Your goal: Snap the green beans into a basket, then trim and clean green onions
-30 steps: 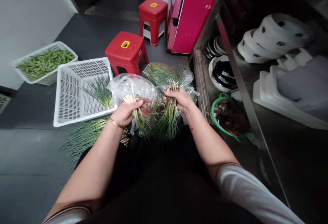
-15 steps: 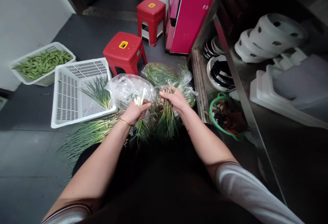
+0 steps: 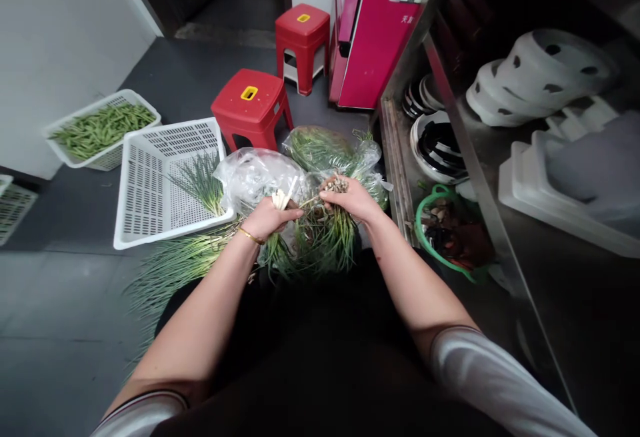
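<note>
My left hand [image 3: 270, 218] is closed round a small bunch of spring onions, its clean white ends [image 3: 281, 198] sticking up and its green tops [image 3: 278, 254] hanging below. In my right hand [image 3: 351, 198] is a thicker bunch of spring onions [image 3: 341, 234], with brownish root ends up and leaves drooping toward my lap. A thin stalk [image 3: 311, 203] spans the gap between the two hands. More spring onions [image 3: 183, 264] lie in a heap on the floor at my left. Another small bundle [image 3: 203, 184] rests in the right end of the white basket [image 3: 173, 232].
Clear plastic bags [image 3: 260, 169] of greens lie just beyond my hands. Two red stools [image 3: 250, 107] stand behind them. A basket of green pods [image 3: 103, 130] is at far left. On the right are a metal shelf [image 3: 473, 184] and a green-rimmed basket [image 3: 423, 214].
The view has shifted slightly left. A thin stalk now stretches between my hands, and the white ends in my left hand sit at a different angle. Both bunches stay held.
</note>
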A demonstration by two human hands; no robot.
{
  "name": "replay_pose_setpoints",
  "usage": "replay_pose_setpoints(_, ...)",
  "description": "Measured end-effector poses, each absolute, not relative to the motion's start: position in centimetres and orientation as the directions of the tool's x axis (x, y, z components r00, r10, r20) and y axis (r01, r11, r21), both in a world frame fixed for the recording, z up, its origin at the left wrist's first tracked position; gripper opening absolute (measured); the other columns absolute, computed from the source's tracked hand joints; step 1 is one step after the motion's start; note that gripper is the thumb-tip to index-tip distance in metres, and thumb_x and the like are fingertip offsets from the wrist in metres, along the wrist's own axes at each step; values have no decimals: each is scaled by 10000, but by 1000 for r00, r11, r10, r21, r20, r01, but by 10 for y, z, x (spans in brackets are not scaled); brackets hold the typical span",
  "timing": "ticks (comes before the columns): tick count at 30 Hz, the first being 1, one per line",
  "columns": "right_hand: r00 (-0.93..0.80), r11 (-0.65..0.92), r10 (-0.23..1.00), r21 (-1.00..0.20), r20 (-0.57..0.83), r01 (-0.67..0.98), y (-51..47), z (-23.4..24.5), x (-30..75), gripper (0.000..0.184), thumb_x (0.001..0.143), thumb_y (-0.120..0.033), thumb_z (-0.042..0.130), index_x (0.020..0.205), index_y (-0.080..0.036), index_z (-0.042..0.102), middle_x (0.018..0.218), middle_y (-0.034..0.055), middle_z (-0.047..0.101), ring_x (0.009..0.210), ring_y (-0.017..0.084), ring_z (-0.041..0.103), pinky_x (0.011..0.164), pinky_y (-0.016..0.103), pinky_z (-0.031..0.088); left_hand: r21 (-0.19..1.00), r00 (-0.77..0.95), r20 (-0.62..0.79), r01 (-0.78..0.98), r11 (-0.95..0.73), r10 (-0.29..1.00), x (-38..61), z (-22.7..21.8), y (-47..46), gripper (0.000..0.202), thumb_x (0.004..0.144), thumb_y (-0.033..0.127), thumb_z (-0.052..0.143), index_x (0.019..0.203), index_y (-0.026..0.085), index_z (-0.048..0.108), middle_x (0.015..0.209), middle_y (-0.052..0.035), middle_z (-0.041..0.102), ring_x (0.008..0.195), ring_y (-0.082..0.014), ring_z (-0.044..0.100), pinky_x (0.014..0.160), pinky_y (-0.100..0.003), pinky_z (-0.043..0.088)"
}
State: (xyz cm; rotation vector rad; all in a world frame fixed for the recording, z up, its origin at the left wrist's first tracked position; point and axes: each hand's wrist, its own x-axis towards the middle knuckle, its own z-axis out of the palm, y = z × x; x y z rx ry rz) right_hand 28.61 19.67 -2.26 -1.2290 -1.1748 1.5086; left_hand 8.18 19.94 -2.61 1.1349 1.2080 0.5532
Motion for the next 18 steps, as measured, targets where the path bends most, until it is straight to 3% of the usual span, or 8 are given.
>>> replay_pose_setpoints(2, -167, -184, 969, -983, -180, -7, 197, -19, 295, 379, 553, -355, 787, 810, -150, 598, 568, -51, 573, 492, 98, 521, 533, 247, 425, 892, 341, -452, 192, 409, 824, 74, -24, 203, 272, 548, 284, 792, 615, 140, 571, 378, 78, 376, 317, -36, 259, 339, -202, 161)
replay_pose_setpoints(7, 77, -142, 986, -988, -147, -66, 199, -14, 309, 343, 551, -338, 786, 775, -154, 603, 543, -51, 556, 471, 98, 511, 504, 241, 402, 907, 248, -419, 63, 417, 874, 65, -23, 207, 283, 513, 250, 811, 610, 126, 575, 402, 69, 397, 322, -24, 272, 339, -193, 149)
replay_pose_setpoints(9, 26, -174, 984, -984, -175, -34, 195, -17, 299, 333, 568, -355, 777, 778, -152, 617, 531, -46, 558, 470, 104, 513, 505, 245, 402, 920, 179, -376, -44, 389, 909, 69, -23, 206, 295, 510, 260, 809, 623, 127, 570, 413, 73, 404, 323, -22, 270, 339, -193, 151)
replay_pose_setpoints(12, -210, -243, 946, -969, -246, 42, 185, -28, 271, 338, 583, -390, 766, 769, -140, 635, 527, -38, 565, 473, 107, 511, 518, 251, 402, 938, 69, -317, -122, 323, 946, 81, -25, 203, 315, 517, 294, 799, 630, 136, 552, 402, 87, 392, 320, -25, 262, 335, -198, 165)
replay_pose_setpoints(18, -293, -256, 924, -967, -246, 4, 178, -43, 245, 311, 596, -393, 742, 708, -142, 597, 502, -61, 536, 456, 90, 487, 496, 234, 378, 961, 12, -273, 36, 273, 962, 91, -33, 200, 340, 492, 324, 807, 595, 138, 542, 404, 76, 422, 361, -45, 336, 367, -203, 239)
